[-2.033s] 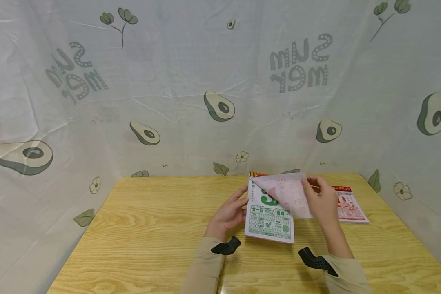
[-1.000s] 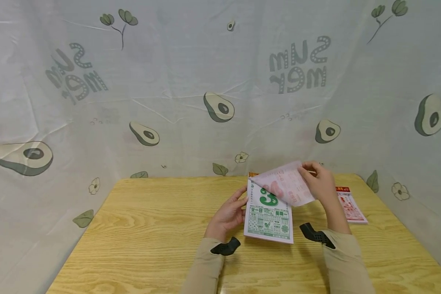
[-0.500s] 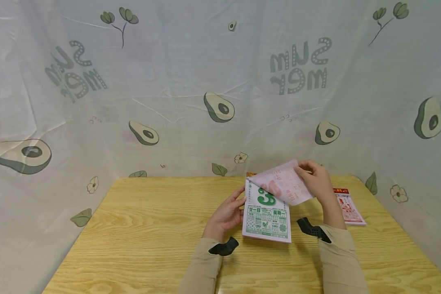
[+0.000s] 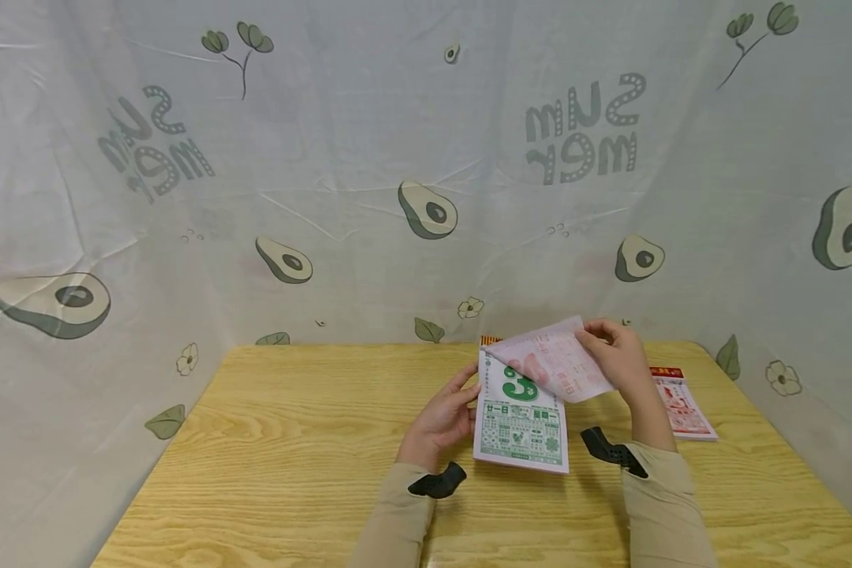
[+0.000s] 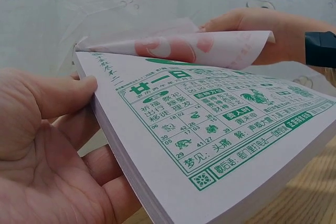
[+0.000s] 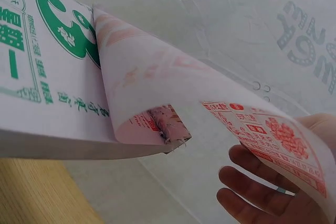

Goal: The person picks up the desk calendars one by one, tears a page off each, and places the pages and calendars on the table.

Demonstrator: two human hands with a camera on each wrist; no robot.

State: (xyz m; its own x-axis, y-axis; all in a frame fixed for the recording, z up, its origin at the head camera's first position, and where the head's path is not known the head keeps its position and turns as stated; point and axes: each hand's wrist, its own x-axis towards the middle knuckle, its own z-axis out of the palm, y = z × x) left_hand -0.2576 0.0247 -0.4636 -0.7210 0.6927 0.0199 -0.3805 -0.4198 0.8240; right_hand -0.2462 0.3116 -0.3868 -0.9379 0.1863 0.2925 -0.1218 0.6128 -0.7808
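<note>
A thick tear-off calendar (image 4: 520,438) with green print is tilted above the table, its left edge gripped by my left hand (image 4: 440,414). In the left wrist view the thumb (image 5: 79,90) lies at the pad's edge, with other fingers reaching under it. My right hand (image 4: 621,355) pinches the top sheet (image 4: 564,367), a thin page with red print. This sheet is peeled back diagonally from the lower right and still joins the pad near the top left. Under it, part of a large green numeral shows. The right wrist view shows the sheet curling over the pad's torn-paper top end (image 6: 170,129).
A second calendar pad (image 4: 685,410) with red print and a red header lies on the table at the right, partly behind my right forearm. The wood-grain table (image 4: 312,457) ends at a pale curtain (image 4: 355,142) printed with avocados.
Compared with two seconds ago, the sheet's held corner is higher and more of the green numeral shows. My right hand rose slightly with it. The left hand keeps its grip on the pad.
</note>
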